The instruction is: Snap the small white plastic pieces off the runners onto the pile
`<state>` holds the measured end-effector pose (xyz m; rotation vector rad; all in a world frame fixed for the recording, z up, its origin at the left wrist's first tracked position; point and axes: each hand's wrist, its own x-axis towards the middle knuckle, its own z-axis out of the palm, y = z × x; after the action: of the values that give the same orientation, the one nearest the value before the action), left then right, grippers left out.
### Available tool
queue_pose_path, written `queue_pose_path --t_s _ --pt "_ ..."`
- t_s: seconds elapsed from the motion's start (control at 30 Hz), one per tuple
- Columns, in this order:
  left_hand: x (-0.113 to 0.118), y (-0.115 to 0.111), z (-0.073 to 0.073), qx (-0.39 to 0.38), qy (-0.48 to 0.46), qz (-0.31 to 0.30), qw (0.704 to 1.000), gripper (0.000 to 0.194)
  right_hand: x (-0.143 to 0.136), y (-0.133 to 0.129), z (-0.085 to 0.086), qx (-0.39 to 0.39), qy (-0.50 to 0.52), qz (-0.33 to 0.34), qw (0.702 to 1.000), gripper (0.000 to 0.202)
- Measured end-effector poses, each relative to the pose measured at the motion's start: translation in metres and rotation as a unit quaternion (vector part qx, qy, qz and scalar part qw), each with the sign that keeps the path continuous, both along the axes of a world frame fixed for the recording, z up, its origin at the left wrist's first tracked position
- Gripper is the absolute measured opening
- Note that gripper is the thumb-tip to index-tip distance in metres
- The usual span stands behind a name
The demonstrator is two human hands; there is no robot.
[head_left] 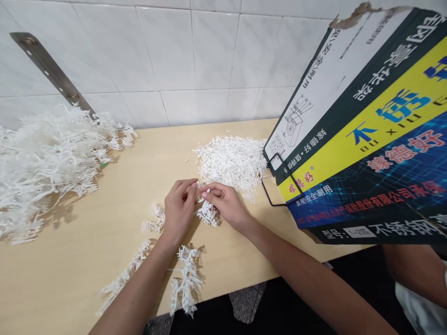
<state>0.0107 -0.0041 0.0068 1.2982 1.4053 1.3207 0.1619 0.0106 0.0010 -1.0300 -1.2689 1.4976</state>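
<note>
My left hand (179, 207) is closed, with thumb and forefinger pinched on a small white plastic piece near the middle of the table. Right beside it, my right hand (225, 202) pinches a small white piece (208, 190) between thumb and fingertips. Under the fingertips lies a small white branching cluster (208, 213). A flat pile of small white pieces (232, 163) is just beyond my hands. White branching strips lie nearer, one (188, 279) between my forearms and another (127, 274) by my left forearm.
A large heap of white branching plastic (45, 163) covers the table's left side. At the right stands a big printed cardboard box (349, 139) with a black wire frame (274, 203) at its corner. A tiled wall (209, 60) and metal bracket (52, 70) are behind. Another person's arm (415, 270) shows lower right.
</note>
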Motion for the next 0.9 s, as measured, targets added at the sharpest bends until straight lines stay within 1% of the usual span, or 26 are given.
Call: queue_pose_path --t_s 0.03,0.07,0.13,0.2,0.27,0.33,0.37,0.43,0.5,0.53,0.63,0.67,0.73,0.83,0.9 --pt "-0.001 0.000 0.001 0.001 0.014 -0.016 1.000 0.033 0.000 0.000 -0.001 0.004 0.004 -0.008 1.000 0.024" --pt "-0.003 0.000 0.003 -0.008 0.025 -0.044 0.999 0.034 -0.001 -0.001 -0.002 0.008 0.009 -0.016 1.000 0.024" --pt "-0.008 0.001 0.006 -0.037 0.032 -0.120 0.992 0.036 0.000 -0.002 -0.005 0.014 0.020 -0.028 0.999 0.023" --pt "-0.013 0.002 0.009 -0.053 0.028 -0.187 0.981 0.032 0.001 -0.003 -0.006 0.011 0.025 -0.028 0.999 0.022" --pt "-0.018 0.003 0.010 -0.070 0.024 -0.238 0.968 0.038 0.003 -0.004 -0.006 0.004 0.026 -0.024 0.999 0.020" --pt "-0.022 0.004 0.009 -0.085 0.032 -0.270 0.959 0.045 0.004 -0.004 -0.006 -0.003 0.032 -0.025 0.999 0.017" --pt "-0.023 0.005 0.009 -0.088 0.035 -0.274 0.957 0.045 0.005 -0.004 -0.005 -0.003 0.037 -0.026 0.999 0.018" --pt "-0.024 0.005 0.009 -0.088 0.030 -0.262 0.961 0.039 0.008 -0.003 -0.003 0.003 0.038 -0.019 0.999 0.020" --pt "-0.023 0.006 0.009 -0.081 0.016 -0.221 0.972 0.031 0.010 -0.001 -0.001 0.011 0.025 0.001 1.000 0.021" --pt "-0.022 0.006 0.010 -0.079 0.005 -0.195 0.978 0.030 0.012 0.000 -0.001 0.013 0.019 0.010 1.000 0.022" --pt "-0.018 0.006 0.011 -0.084 -0.037 -0.128 0.988 0.036 0.015 0.003 0.000 0.001 0.007 0.042 0.999 0.023" --pt "-0.017 0.005 0.011 -0.089 -0.050 -0.123 0.987 0.036 0.016 0.004 -0.001 -0.003 0.001 0.053 0.999 0.023" --pt "-0.016 0.005 0.010 -0.101 -0.058 -0.136 0.984 0.036 0.017 0.005 -0.003 0.000 -0.019 0.071 0.997 0.023" --pt "-0.016 0.005 0.008 -0.099 -0.036 -0.168 0.980 0.035 0.019 0.005 -0.005 0.033 -0.048 0.077 0.995 0.027" --pt "-0.016 0.005 0.008 -0.087 -0.014 -0.173 0.981 0.036 0.019 0.003 -0.005 0.062 -0.078 0.074 0.992 0.026"
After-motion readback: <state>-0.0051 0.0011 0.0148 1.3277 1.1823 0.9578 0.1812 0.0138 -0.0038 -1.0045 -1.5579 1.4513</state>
